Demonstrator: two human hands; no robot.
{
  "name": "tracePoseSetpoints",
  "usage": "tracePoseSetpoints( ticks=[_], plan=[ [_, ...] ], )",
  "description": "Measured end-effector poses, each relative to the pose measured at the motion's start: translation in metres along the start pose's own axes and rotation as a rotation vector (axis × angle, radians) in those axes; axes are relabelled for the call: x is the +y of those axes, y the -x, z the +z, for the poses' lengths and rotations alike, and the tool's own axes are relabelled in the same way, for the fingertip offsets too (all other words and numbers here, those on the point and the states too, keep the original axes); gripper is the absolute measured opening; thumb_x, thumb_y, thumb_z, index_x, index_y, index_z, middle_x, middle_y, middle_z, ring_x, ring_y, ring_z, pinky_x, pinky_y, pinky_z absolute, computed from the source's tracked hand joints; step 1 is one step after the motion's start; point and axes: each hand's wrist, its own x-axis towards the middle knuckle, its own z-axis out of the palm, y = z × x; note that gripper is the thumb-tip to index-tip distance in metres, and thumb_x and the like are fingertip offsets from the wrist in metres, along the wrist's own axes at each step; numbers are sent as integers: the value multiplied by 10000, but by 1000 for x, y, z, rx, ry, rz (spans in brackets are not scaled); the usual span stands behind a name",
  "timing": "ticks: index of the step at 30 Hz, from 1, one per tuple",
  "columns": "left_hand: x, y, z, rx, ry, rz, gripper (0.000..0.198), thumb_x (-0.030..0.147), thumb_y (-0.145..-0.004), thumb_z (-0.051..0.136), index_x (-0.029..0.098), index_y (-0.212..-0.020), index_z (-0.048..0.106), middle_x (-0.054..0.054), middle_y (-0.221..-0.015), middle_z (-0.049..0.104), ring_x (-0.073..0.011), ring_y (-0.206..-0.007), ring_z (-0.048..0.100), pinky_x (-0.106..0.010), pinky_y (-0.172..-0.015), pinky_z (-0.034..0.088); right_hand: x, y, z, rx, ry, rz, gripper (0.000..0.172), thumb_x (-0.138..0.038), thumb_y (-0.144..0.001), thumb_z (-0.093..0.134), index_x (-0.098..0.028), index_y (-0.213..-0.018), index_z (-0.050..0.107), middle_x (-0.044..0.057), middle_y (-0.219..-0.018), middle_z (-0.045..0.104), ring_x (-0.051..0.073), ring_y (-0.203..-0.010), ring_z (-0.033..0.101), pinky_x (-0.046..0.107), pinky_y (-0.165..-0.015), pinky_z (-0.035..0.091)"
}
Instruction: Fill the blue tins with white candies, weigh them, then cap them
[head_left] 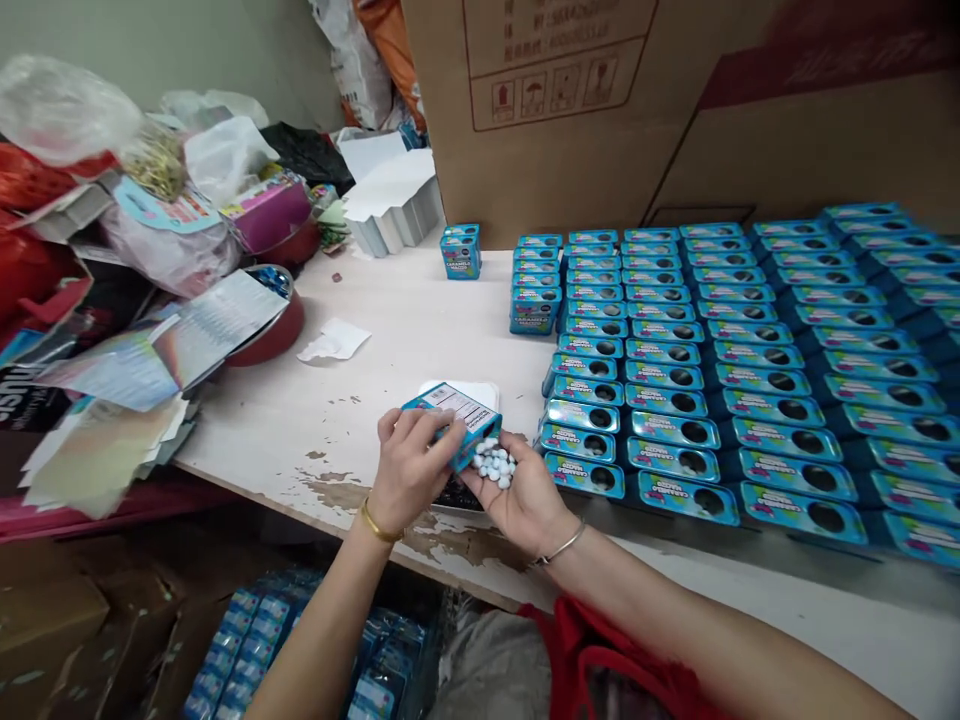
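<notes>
My left hand grips a small blue box, tilted with its printed white label facing up. Just beside it my right hand is cupped palm up around a heap of small pale blue-white candies. The box's lower right end reaches the candies; whether they come out of it I cannot tell. Behind the box a white flat object shows in part. Something dark beneath my hands is mostly hidden.
Rows of blue boxes fill the right side of the table, with one box standing apart. Behind rises a large carton. Bags, papers and a red bowl crowd the left. More blue packs lie below the front edge.
</notes>
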Motion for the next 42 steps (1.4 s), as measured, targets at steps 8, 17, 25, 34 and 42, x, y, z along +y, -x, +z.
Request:
tracePoseSetpoints(
  ticks=[8, 17, 25, 34, 42],
  plan=[
    [13, 6, -14, 185, -194, 147, 282, 106, -780, 615, 299, -985, 619, -5, -970, 673, -174, -932, 591, -360, -836, 308, -5, -3, 7, -43, -62, 37, 189, -115, -811, 472, -91, -852, 656, 80, -727, 714, 153, -697, 675, 267, -725, 571],
    [-5, 15, 3, 199, -142, 7, 392, 78, -750, 561, 299, -1074, 568, -33, -945, 644, -195, -895, 571, -382, -804, 342, -5, -6, 10, -50, -48, 44, 184, -97, -809, 485, -95, -905, 641, 80, -791, 724, 158, -765, 684, 294, -771, 574],
    [-16, 13, 24, 162, 534, -472, 328, 257, -753, 683, 222, -1034, 516, -29, -957, 567, -171, -889, 557, -329, -803, 436, -13, 6, 4, 10, 36, 33, 189, -115, -829, 481, -82, -939, 631, 114, -841, 727, 185, -841, 698, 315, -828, 565],
    [-51, 12, 53, -9, 880, -595, 444, 368, -704, 728, 183, -1055, 529, -38, -980, 595, -170, -912, 568, -305, -835, 469, -15, 40, -23, -26, 207, 229, 230, -158, -832, 530, -46, -1013, 620, 188, -976, 713, 236, -993, 670, 311, -876, 548],
    [-25, 18, 4, 62, 513, -443, 471, 310, -785, 657, 232, -1221, 495, -79, -1155, 573, -200, -1046, 527, -366, -884, 447, -17, 48, -54, 111, 269, 303, 270, -142, -819, 523, -27, -1043, 620, 224, -1066, 684, 271, -1013, 659, 336, -878, 546]
  ],
)
